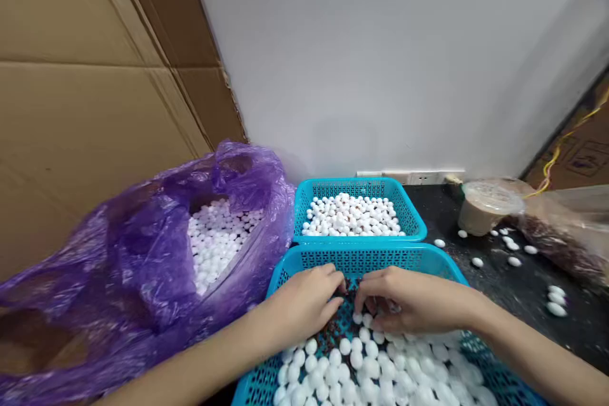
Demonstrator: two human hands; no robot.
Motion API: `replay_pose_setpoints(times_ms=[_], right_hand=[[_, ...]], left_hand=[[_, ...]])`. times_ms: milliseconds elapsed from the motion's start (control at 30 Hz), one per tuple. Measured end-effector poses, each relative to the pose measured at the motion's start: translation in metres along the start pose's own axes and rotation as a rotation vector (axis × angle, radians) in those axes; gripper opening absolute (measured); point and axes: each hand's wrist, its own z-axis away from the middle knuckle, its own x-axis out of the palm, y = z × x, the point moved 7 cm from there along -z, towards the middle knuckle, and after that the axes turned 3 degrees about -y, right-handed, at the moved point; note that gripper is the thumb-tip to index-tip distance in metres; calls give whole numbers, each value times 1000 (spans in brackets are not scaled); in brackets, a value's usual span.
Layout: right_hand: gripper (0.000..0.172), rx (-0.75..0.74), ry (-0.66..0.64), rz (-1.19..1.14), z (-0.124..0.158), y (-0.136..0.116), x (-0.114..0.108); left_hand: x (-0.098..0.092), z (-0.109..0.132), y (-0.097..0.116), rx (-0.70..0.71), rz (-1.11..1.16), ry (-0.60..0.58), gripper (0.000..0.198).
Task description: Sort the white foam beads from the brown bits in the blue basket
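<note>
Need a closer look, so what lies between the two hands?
In the head view, dark brown granules lie between the left hand and the right hand, inside the blue plastic basket.

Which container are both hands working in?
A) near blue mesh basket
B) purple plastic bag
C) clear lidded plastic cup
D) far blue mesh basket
A: the left hand and right hand are both over the near blue plastic mesh basket, at its dark brown granules beside round white balls.

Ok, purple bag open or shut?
Open: the purple bag gapes, showing white balls packed inside.
</note>
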Motion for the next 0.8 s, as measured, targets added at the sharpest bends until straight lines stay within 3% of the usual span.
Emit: replay_pose_setpoints(times_ms=[267,800], right_hand=[[17,27,-26,-10,0,7,3],[18,134,-24,59,4,17,4]], left_hand=[[-1,0,-2,-28,88,41,25],[-1,-6,2,-19,-19,37,13]])
